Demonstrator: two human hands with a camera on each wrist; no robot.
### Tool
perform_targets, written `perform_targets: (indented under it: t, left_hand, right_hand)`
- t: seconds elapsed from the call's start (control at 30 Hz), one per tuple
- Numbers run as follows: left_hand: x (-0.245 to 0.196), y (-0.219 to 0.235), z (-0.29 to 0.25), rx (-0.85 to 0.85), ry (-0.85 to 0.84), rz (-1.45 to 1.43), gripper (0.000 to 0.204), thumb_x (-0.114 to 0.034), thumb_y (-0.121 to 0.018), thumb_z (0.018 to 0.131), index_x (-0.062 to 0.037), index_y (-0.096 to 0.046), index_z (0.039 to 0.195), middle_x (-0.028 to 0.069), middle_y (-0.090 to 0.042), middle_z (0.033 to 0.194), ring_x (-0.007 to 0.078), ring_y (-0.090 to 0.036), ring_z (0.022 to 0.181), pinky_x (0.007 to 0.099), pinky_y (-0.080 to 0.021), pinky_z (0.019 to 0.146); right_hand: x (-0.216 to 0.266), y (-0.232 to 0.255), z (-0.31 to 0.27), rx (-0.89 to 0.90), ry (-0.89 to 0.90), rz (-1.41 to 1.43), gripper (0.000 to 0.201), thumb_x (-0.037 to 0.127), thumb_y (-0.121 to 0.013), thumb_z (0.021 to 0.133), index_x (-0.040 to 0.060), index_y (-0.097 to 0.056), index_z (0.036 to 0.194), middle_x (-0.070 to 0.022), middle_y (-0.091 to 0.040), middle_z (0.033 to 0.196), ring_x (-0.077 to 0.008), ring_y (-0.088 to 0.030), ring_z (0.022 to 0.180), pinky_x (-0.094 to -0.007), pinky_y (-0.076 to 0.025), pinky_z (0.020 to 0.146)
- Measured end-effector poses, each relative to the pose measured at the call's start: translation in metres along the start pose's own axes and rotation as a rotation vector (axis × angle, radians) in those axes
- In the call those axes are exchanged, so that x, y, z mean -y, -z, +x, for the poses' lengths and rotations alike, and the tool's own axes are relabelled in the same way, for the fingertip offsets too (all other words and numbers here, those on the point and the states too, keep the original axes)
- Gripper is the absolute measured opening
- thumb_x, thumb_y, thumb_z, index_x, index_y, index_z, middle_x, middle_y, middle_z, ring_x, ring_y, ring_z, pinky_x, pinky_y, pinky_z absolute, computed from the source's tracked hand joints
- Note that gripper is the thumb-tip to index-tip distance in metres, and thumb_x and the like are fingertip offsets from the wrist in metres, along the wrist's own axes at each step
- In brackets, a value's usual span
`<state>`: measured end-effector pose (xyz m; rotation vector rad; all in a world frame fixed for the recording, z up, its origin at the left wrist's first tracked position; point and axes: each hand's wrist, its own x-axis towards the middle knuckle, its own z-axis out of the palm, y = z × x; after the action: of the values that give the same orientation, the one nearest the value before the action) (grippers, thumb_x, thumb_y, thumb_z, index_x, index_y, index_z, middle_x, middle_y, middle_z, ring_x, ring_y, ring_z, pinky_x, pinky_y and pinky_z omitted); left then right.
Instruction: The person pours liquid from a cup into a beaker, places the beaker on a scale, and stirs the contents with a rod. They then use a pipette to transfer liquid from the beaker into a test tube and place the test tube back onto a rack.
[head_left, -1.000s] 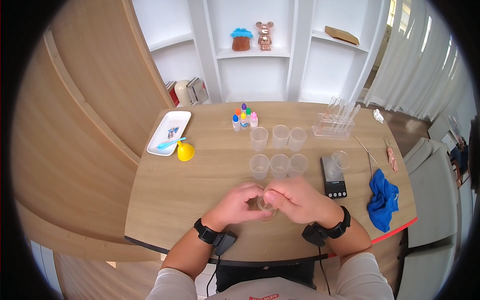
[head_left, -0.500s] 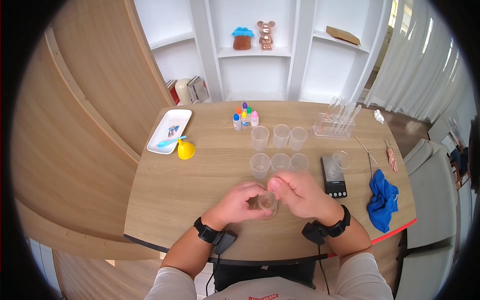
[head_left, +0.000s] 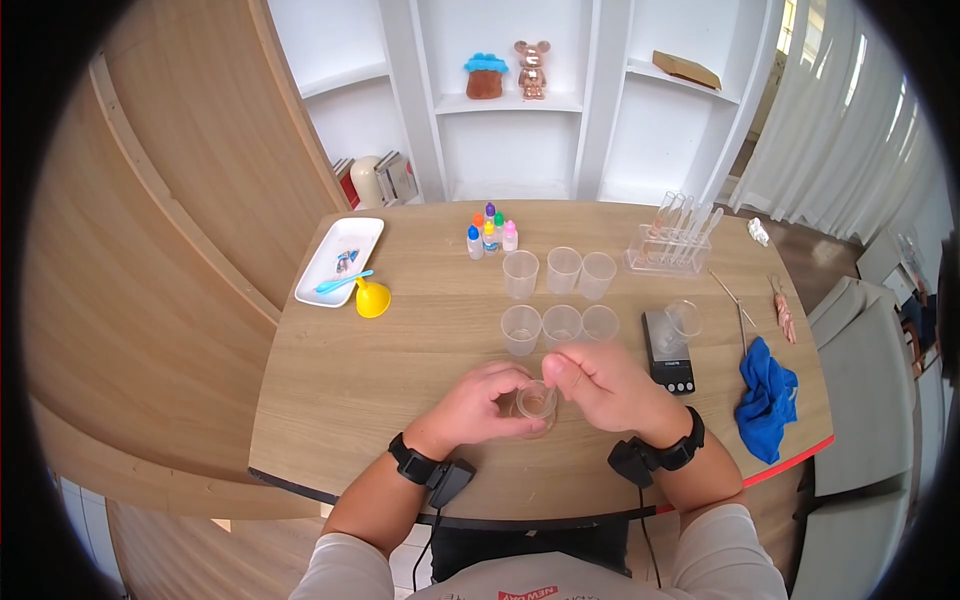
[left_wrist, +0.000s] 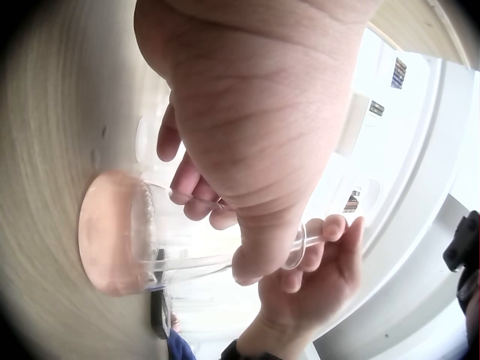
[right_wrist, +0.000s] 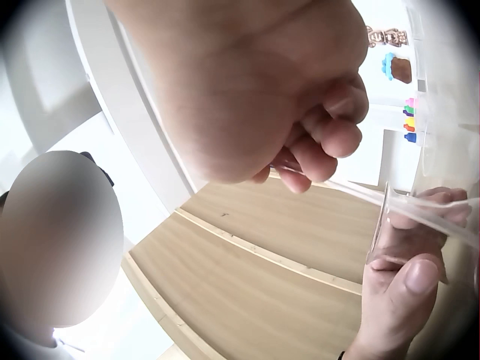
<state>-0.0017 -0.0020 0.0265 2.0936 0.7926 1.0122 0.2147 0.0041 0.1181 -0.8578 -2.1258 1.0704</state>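
while the left hand's grip (head_left: 487, 404) is encircling a clear flask (left_wrist: 112, 234) at the near side of the desk (head_left: 560, 482), the right grip (head_left: 612, 392), just rightward, is pinching a rod (left_wrist: 193, 264) slanting left into it.

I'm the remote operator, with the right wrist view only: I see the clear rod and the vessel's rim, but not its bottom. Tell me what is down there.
Observer: The left wrist view shows pinkish-orange liquid in the bottom of the clear vessel.
Operator: Report how far down the rod goes.
Observer: In the left wrist view, it reaches down to about the liquid's surface.
Operator: Now tell me what is at the right on the table.
Observer: The head view shows a black scale there, with a clear cup on it.
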Motion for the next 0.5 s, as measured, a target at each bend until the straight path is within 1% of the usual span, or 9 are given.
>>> perform_targets:
  t: [0.07, 0.13, 0.2, 0.23, 0.3, 0.33, 0.4, 0.43, 0.5]
  left_hand:
    - [0.0009, -0.0001, -0.0002, 0.005, 0.009, 0.008, 0.038, -0.025, -0.086, 0.073, -0.0071, -0.067, 0.101, 0.0084, -0.067, 0.098, 0.0278, -0.065, 0.091, 0.0363, -0.051, 0.079]
    - [0.0051, -0.0018, -0.0005, -0.003, -0.016, 0.012, 0.037, -0.025, -0.086, 0.073, -0.0075, -0.068, 0.101, 0.0083, -0.067, 0.098, 0.0277, -0.065, 0.091, 0.0363, -0.051, 0.079]
    - [0.0045, -0.0014, -0.0005, -0.005, -0.018, 0.015, 0.037, -0.025, -0.086, 0.073, -0.0075, -0.068, 0.101, 0.0083, -0.067, 0.098, 0.0277, -0.065, 0.091, 0.0363, -0.051, 0.079]
    - [0.0041, -0.0011, -0.0002, -0.009, -0.022, 0.018, 0.037, -0.025, -0.086, 0.073, -0.0076, -0.068, 0.100, 0.0083, -0.067, 0.098, 0.0277, -0.065, 0.090, 0.0363, -0.051, 0.079]
    - [0.0031, -0.0005, 0.0000, -0.009, -0.023, 0.015, 0.037, -0.025, -0.086, 0.073, -0.0074, -0.067, 0.100, 0.0084, -0.067, 0.098, 0.0277, -0.065, 0.090, 0.0364, -0.051, 0.079]
    - [0.0027, -0.0004, 0.0000, -0.006, -0.024, 0.012, 0.037, -0.025, -0.086, 0.073, -0.0072, -0.067, 0.100, 0.0086, -0.067, 0.097, 0.0278, -0.065, 0.090, 0.0365, -0.051, 0.079]
    - [0.0060, -0.0016, -0.0005, -0.003, -0.020, -0.005, 0.037, -0.025, -0.086, 0.073, -0.0071, -0.067, 0.100, 0.0086, -0.067, 0.097, 0.0277, -0.065, 0.090, 0.0366, -0.052, 0.079]
    - [0.0070, -0.0021, -0.0006, 0.001, -0.017, -0.022, 0.038, -0.025, -0.086, 0.073, -0.0071, -0.067, 0.100, 0.0087, -0.067, 0.097, 0.0277, -0.065, 0.090, 0.0367, -0.052, 0.079]
    - [0.0054, -0.0015, 0.0000, -0.001, -0.023, -0.012, 0.038, -0.025, -0.086, 0.073, -0.0071, -0.067, 0.100, 0.0086, -0.067, 0.097, 0.0276, -0.065, 0.090, 0.0366, -0.051, 0.079]
  right_hand:
    - [-0.0021, -0.0038, 0.0007, -0.034, 0.016, -0.014, 0.032, 0.028, -0.051, 0.103, 0.0019, -0.062, 0.088, -0.0138, -0.061, 0.069, -0.0276, -0.060, 0.061, -0.0366, -0.045, 0.057]
    - [-0.0026, -0.0047, 0.0006, -0.070, 0.030, -0.027, 0.033, 0.028, -0.051, 0.103, 0.0019, -0.062, 0.087, -0.0138, -0.061, 0.069, -0.0276, -0.060, 0.062, -0.0365, -0.044, 0.057]
    - [-0.0013, -0.0021, 0.0007, 0.077, 0.078, 0.042, 0.033, 0.028, -0.051, 0.103, 0.0019, -0.062, 0.086, -0.0141, -0.060, 0.068, -0.0276, -0.059, 0.061, -0.0365, -0.044, 0.056]
    - [-0.0011, -0.0014, 0.0006, 0.078, 0.079, 0.041, 0.033, 0.028, -0.051, 0.103, 0.0019, -0.062, 0.086, -0.0141, -0.060, 0.068, -0.0276, -0.059, 0.061, -0.0365, -0.044, 0.056]
    - [-0.0010, -0.0007, 0.0002, -0.011, 0.025, -0.007, 0.034, 0.028, -0.051, 0.103, 0.0018, -0.062, 0.086, -0.0141, -0.060, 0.068, -0.0272, -0.059, 0.060, -0.0364, -0.044, 0.056]
    - [-0.0017, -0.0020, 0.0006, -0.011, 0.025, -0.007, 0.034, 0.028, -0.051, 0.103, 0.0018, -0.062, 0.086, -0.0141, -0.060, 0.068, -0.0272, -0.059, 0.060, -0.0364, -0.044, 0.056]
    - [-0.0039, -0.0057, 0.0015, -0.081, 0.059, -0.039, 0.034, 0.028, -0.051, 0.103, 0.0017, -0.063, 0.086, -0.0141, -0.060, 0.067, -0.0263, -0.059, 0.060, -0.0367, -0.044, 0.056]
    - [-0.0027, -0.0047, 0.0014, -0.082, 0.058, -0.038, 0.034, 0.028, -0.051, 0.103, 0.0017, -0.063, 0.086, -0.0141, -0.060, 0.067, -0.0263, -0.059, 0.060, -0.0367, -0.044, 0.056]
    - [0.0009, -0.0018, 0.0014, 0.068, 0.088, 0.050, 0.033, 0.027, -0.051, 0.103, 0.0017, -0.063, 0.086, -0.0141, -0.060, 0.067, -0.0272, -0.058, 0.059, -0.0370, -0.044, 0.056]
